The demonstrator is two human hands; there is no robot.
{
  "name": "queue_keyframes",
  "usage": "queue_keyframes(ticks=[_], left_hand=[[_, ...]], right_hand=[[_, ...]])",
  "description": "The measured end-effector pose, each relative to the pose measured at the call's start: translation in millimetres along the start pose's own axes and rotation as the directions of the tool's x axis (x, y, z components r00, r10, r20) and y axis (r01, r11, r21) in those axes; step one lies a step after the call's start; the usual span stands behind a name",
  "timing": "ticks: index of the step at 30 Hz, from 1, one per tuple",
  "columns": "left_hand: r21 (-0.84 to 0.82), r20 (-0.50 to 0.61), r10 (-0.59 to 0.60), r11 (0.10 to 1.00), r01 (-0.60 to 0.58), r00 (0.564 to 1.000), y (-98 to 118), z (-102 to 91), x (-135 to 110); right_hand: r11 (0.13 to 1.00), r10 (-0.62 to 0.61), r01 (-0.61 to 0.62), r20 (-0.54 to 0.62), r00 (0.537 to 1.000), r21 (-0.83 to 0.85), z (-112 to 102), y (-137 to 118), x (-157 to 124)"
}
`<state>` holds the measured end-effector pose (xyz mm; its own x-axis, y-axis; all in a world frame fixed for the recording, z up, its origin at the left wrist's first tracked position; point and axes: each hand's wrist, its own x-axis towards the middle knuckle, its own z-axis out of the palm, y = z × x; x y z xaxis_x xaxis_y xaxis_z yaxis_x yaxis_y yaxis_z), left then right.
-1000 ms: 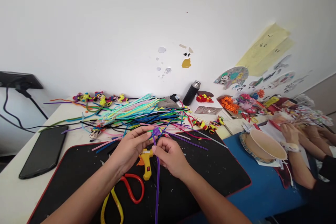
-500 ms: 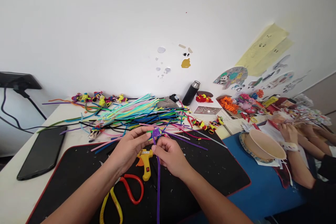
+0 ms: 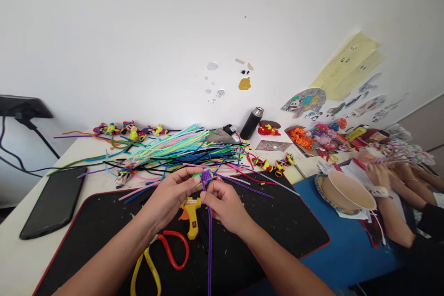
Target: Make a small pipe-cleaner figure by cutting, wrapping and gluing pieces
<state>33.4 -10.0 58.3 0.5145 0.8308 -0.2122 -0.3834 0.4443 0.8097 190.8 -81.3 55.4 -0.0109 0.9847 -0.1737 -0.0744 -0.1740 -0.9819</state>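
My left hand [image 3: 169, 196] pinches a small purple coil of pipe cleaner [image 3: 207, 175] with a bit of green at its side. My right hand [image 3: 224, 204] pinches the same purple pipe cleaner just below the coil; its long tail [image 3: 209, 249] hangs down toward me over the black mat [image 3: 277, 222]. Both hands hover above a yellow glue gun [image 3: 192, 215] lying on the mat.
Red-and-yellow scissors [image 3: 163, 254] lie near my left forearm. A heap of coloured pipe cleaners [image 3: 183, 150] spreads behind the mat. A dark tablet [image 3: 52, 201] lies at left, a black flask [image 3: 252, 122] behind. Another person's hands [image 3: 381, 178] work at right by a paper plate [image 3: 350, 189].
Hardly anything: my hands keep their pinch on the purple coil, and the view has drifted slightly to the right.
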Motion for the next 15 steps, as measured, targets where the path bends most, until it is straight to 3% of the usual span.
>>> queue_keyframes(ticks=[15], left_hand=[[-0.028,0.01,-0.032,0.999,0.032,0.999,-0.4,-0.4,-1.6]], right_hand=[[1.0,-0.006,0.006,0.003,1.0,-0.002,-0.9,3.3,-1.3]])
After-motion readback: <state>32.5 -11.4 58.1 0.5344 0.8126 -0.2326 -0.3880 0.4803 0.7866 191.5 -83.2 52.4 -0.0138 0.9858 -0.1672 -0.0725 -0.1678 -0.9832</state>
